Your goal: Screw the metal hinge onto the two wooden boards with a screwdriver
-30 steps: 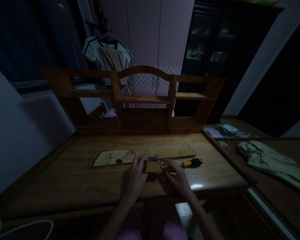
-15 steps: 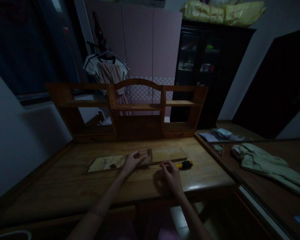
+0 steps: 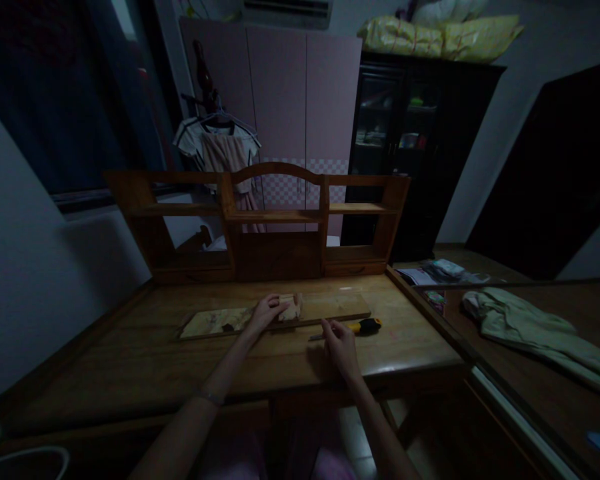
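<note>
My left hand (image 3: 266,313) grips a small piece of wood (image 3: 291,307) with a pale, rough face, thumb in front and fingers behind. That piece is over the middle of a long flat wooden board (image 3: 337,307), whose left part has a pale, patchy surface with a dark spot. My right hand (image 3: 341,345) is just in front of the board, thumb and fingertips pinched together; anything between them is too small to make out. A screwdriver (image 3: 367,326) with a yellow and black handle lies behind the right hand, its metal tip showing to the left of the fingers.
The board lies on a wooden desk (image 3: 145,360) with a shelf unit (image 3: 277,216) along its back edge. To the right, a pale green cloth (image 3: 525,327) and plastic-wrapped items (image 3: 445,269) lie on a brown surface. A white cable loop (image 3: 35,451) shows at bottom left.
The small wood piece in my left hand has turned, so its pale rough face now shows. My right hand has shifted slightly, uncovering the screwdriver's tip. The head view has tilted up a little.
</note>
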The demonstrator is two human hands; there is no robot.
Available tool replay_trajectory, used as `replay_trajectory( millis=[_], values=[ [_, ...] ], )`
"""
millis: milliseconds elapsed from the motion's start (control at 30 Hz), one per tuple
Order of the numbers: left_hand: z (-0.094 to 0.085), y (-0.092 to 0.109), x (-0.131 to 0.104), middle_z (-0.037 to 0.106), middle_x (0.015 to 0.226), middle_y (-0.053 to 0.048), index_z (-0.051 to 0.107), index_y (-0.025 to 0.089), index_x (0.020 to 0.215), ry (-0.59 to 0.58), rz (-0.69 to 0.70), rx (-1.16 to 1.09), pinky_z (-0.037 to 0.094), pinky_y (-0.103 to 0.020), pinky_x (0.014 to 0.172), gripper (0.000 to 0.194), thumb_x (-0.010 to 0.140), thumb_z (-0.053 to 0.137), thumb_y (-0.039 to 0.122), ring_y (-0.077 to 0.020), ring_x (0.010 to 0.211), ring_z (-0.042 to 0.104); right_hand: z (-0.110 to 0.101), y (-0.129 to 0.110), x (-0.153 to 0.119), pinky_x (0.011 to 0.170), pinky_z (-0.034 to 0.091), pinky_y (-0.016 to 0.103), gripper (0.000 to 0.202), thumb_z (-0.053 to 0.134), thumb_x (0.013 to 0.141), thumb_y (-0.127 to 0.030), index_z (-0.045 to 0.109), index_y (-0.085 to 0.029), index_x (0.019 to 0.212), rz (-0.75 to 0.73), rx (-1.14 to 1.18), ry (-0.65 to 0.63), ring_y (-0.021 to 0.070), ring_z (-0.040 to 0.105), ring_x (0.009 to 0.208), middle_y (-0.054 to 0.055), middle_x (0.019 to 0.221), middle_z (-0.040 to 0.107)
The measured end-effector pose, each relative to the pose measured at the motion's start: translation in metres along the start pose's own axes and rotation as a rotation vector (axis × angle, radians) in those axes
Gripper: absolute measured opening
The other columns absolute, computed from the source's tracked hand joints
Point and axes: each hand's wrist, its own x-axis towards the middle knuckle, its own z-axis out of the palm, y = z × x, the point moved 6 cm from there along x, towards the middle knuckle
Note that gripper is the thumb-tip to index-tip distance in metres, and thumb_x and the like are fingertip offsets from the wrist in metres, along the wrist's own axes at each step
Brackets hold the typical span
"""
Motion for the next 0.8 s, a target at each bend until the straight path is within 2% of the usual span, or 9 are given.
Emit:
replay_trajectory(
  millis=[100, 200, 367, 433, 500, 567, 633, 800],
  values=[
    [-0.001, 0.0, -0.001, 0.073, 0.075, -0.005, 0.064, 0.017, 0.09, 0.003, -0.021, 0.029, 0.052, -0.03, 0.065, 0.057, 0.049, 0.091, 0.045, -0.0212, 0.071, 0.068, -0.002, 0.006, 0.002, 0.048, 0.03, 0.027, 0.059, 0.054, 0.087, -0.063, 0.039, -0.023, 0.046, 0.011, -0.012, 0.032, 0.0123, 0.037, 0.047, -0.003, 0.046, 0.033],
    [-0.003, 0.007, -0.008, 0.072, 0.082, -0.006, 0.065, 0.016, 0.091, 0.019, 0.009, 0.055, 0.052, -0.03, 0.069, 0.057, 0.051, 0.089, 0.049, -0.021, 0.075, 0.067, -0.002, 0.017, 0.004, 0.044, 0.023, 0.027, 0.063, 0.051, 0.085, -0.069, 0.026, -0.025, 0.046, 0.048, 0.005, 0.069, 0.0101, 0.025, 0.044, -0.005, 0.046, 0.022],
    [-0.012, 0.026, -0.04, 0.07, 0.09, -0.004, 0.069, 0.019, 0.085, -0.011, 0.137, 0.181, 0.049, -0.031, 0.082, 0.034, 0.061, 0.085, 0.038, -0.0232, 0.09, 0.065, -0.002, 0.03, 0.007, 0.041, 0.021, 0.027, 0.064, 0.05, 0.082, -0.074, 0.023, -0.027, 0.048, 0.086, 0.038, 0.101, 0.0095, 0.023, 0.043, -0.005, 0.047, 0.018],
    [-0.012, 0.037, -0.057, 0.07, 0.094, -0.003, 0.07, 0.021, 0.085, -0.084, 0.306, 0.397, 0.047, -0.034, 0.09, 0.02, 0.07, 0.078, 0.031, -0.0243, 0.096, 0.063, -0.002, 0.032, 0.007, 0.04, 0.021, 0.026, 0.063, 0.05, 0.082, -0.073, 0.024, -0.027, 0.049, 0.082, 0.042, 0.108, 0.0098, 0.023, 0.044, -0.005, 0.048, 0.019],
    [-0.009, 0.046, -0.076, 0.07, 0.097, -0.004, 0.069, 0.022, 0.083, -0.213, 0.477, 0.588, 0.044, -0.037, 0.097, 0.007, 0.076, 0.069, 0.023, -0.0242, 0.101, 0.061, -0.003, 0.031, 0.007, 0.04, 0.02, 0.026, 0.062, 0.05, 0.083, -0.072, 0.024, -0.027, 0.05, 0.078, 0.044, 0.111, 0.0102, 0.024, 0.044, -0.005, 0.048, 0.019],
    [-0.007, 0.049, -0.092, 0.069, 0.101, -0.004, 0.067, 0.022, 0.084, -0.324, 0.593, 0.715, 0.041, -0.039, 0.101, 0.01, 0.078, 0.063, 0.014, -0.0238, 0.105, 0.059, -0.004, 0.03, 0.007, 0.041, 0.02, 0.027, 0.061, 0.051, 0.083, -0.07, 0.024, -0.027, 0.05, 0.073, 0.044, 0.119, 0.0103, 0.024, 0.045, -0.005, 0.049, 0.019],
    [-0.007, 0.049, -0.103, 0.068, 0.107, -0.005, 0.065, 0.022, 0.086, -0.375, 0.652, 0.803, 0.041, -0.04, 0.103, 0.016, 0.077, 0.061, 0.01, -0.0239, 0.109, 0.058, -0.005, 0.03, 0.007, 0.042, 0.019, 0.027, 0.061, 0.053, 0.083, -0.068, 0.023, -0.027, 0.049, 0.069, 0.042, 0.132, 0.0102, 0.023, 0.046, -0.005, 0.049, 0.018],
    [-0.009, 0.047, -0.114, 0.065, 0.116, -0.006, 0.065, 0.023, 0.091, -0.397, 0.691, 0.881, 0.043, -0.039, 0.102, 0.017, 0.08, 0.061, 0.011, -0.0245, 0.115, 0.056, -0.007, 0.028, 0.007, 0.043, 0.02, 0.028, 0.06, 0.053, 0.084, -0.065, 0.025, -0.027, 0.048, 0.067, 0.038, 0.15, 0.0107, 0.024, 0.047, -0.005, 0.049, 0.019]
  ],
)
